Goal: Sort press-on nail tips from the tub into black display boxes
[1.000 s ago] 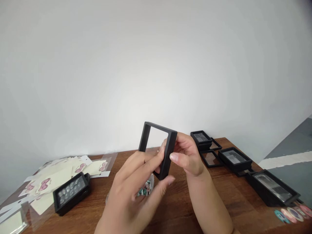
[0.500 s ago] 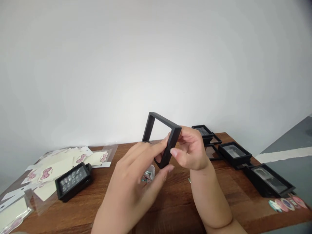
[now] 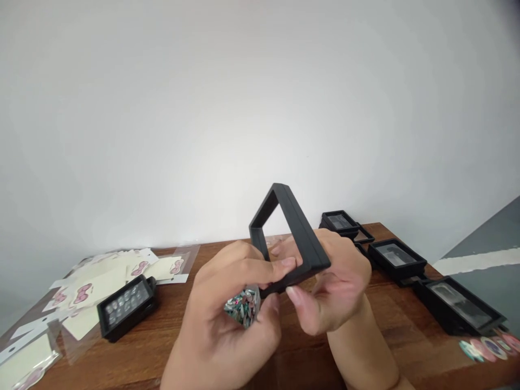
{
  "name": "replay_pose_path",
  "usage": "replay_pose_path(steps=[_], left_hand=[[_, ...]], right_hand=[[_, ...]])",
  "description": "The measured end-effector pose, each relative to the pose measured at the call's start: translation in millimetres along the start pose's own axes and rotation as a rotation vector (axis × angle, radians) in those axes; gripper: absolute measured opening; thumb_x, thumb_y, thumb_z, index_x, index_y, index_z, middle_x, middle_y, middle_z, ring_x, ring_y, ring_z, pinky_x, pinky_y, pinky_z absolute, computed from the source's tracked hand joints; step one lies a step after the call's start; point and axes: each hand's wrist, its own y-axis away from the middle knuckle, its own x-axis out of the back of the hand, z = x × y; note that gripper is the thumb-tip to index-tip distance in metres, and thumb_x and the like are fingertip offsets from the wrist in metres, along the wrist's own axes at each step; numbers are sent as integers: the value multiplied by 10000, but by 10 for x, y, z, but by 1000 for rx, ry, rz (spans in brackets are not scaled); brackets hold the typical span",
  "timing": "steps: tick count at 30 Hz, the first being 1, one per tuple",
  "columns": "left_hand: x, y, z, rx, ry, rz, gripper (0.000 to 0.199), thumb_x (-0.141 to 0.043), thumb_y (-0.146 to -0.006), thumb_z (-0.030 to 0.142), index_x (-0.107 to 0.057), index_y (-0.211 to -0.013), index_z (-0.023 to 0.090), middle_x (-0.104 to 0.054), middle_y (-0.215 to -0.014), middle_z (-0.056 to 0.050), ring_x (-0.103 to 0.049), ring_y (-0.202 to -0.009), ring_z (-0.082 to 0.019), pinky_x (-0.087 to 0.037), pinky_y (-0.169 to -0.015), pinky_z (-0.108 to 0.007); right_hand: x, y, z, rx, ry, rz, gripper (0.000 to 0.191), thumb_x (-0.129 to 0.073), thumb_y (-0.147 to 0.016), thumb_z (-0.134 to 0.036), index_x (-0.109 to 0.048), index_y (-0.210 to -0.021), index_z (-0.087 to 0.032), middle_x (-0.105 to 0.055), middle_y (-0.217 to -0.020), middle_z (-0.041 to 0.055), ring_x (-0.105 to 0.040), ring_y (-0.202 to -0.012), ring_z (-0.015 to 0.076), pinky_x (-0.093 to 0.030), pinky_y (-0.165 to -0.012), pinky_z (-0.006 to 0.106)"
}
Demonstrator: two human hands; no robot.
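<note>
A black square frame point(image 3: 303, 227) with a clear middle is held up tilted above the table. My left hand point(image 3: 231, 309) pinches its lower left edge between thumb and fingers. At its lower right corner, my right hand point(image 3: 335, 281) grips the frame, with the thumb below and the other fingers behind it. Under the frame, partly covered by my left hand, a clear container holds many small shiny coloured pieces point(image 3: 245, 306).
On the wooden table point(image 3: 162, 346), cream cards point(image 3: 105, 276) and a black box of clear round pieces point(image 3: 125, 306) lie left. Several black frame boxes point(image 3: 396, 257) stand right, near round colourful stickers point(image 3: 489, 348). A pale wall point(image 3: 244, 108) rises behind.
The black frame has turned and tipped over, moving a little right. My right hand has shifted right and down with it. More of the small coloured pieces now shows.
</note>
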Motion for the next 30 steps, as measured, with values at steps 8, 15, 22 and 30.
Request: replay_pose_path(steps=[8,15,22,30], left_hand=[[-68,-38,-36,9,-140,122,285,-676,-782,45,-642,-972,255,-692,-804,58,-646,-686,-73,-532,-678,-200],[-110,-99,-156,19,-53,154,235,-688,-763,55,-597,-897,225,-654,-736,58,-626,-624,-69,-534,-604,-171],[-54,-131,-223,167,-5,98,242,-662,-798,80,-497,-877,239,-603,-769,48,-615,-674,-81,-541,-646,-195],[-19,-70,-197,132,-103,88,277,-623,-836,68,-513,-990,269,-590,-863,59,-599,-766,-67,-503,-709,-174]], right_hand=[[68,-107,-13,37,-53,-57,121,-559,-876,-173,-623,-784,-220,-677,-672,-6,-574,-540,113,-442,-494,260],[25,-126,1,20,107,14,148,-546,-875,-201,-530,-729,-210,-546,-584,-39,-445,-476,75,-352,-451,228],[-45,-130,94,-13,126,-22,162,-547,-911,-226,-531,-751,-209,-581,-612,-26,-502,-523,89,-405,-508,241],[-61,-120,61,24,161,-104,156,-530,-955,-199,-518,-801,-221,-627,-663,-22,-564,-577,105,-443,-553,263]])
